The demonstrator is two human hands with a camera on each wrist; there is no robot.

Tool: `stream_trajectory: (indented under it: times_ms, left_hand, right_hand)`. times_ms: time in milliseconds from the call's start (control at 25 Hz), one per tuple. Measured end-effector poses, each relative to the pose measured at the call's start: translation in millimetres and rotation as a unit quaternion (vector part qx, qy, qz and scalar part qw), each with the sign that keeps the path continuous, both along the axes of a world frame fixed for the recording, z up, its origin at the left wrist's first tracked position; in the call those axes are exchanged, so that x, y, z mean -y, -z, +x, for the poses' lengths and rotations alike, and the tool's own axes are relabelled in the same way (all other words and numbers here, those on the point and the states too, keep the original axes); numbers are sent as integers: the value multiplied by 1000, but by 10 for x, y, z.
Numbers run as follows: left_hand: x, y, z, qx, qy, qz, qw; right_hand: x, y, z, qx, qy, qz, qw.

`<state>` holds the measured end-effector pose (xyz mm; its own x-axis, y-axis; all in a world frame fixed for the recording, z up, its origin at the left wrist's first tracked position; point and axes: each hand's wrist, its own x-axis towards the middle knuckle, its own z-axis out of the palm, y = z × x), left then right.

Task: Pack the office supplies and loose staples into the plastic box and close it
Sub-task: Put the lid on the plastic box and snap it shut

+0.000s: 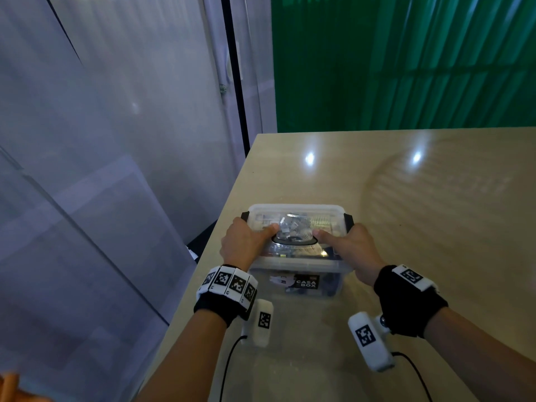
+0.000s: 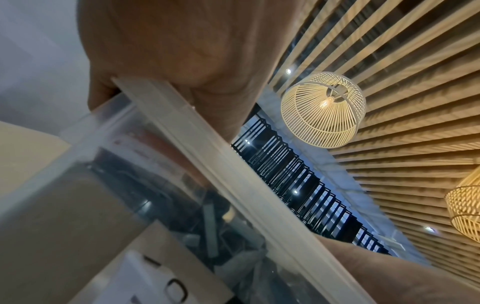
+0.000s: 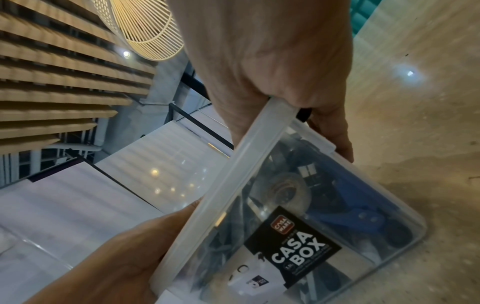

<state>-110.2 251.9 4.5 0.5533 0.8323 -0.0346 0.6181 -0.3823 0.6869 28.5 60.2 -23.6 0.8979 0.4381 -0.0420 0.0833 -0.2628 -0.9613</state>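
Note:
A clear plastic box [image 1: 295, 274] with a black "CASA BOX" label [image 1: 307, 283] stands on the table, its clear lid [image 1: 295, 210] lying on top. My left hand [image 1: 246, 242] grips the box's left end by a black latch [image 1: 244, 216], with the thumb on the lid. At the right end my right hand [image 1: 352, 246] grips the same way, beside the other latch [image 1: 349, 219]. In the right wrist view the box [image 3: 324, 181] holds a tape roll [image 3: 283, 189] and a blue tool [image 3: 350, 207]. In the left wrist view my left hand [image 2: 182, 51] lies over the lid's rim [image 2: 221, 164].
The beige table [image 1: 435, 227] stretches away to the right and behind the box. Its left edge [image 1: 226, 216] runs close to the box, with a glass panel [image 1: 116, 169] beyond it. A green wall [image 1: 406, 59] stands at the back.

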Motion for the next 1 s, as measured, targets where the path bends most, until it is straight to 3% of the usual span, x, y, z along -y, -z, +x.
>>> stream_trajectory:
  times_ms: [520,760,880,1000]
  left_hand:
    - [13,84,43,-10,5,44,999]
    - [48,12,245,-18,26,1,999]
    - [67,82,325,67,63,8,996]
    - [165,180,339,151,84,82,982]
  right_hand:
    - [-60,102,101,7,-27,-94,995]
    - [33,-257,352,-27,-107,-165,980]
    - [127,-445,436,71,-102,-242,962]
    - [271,-611,386,188,-154,-320,916]
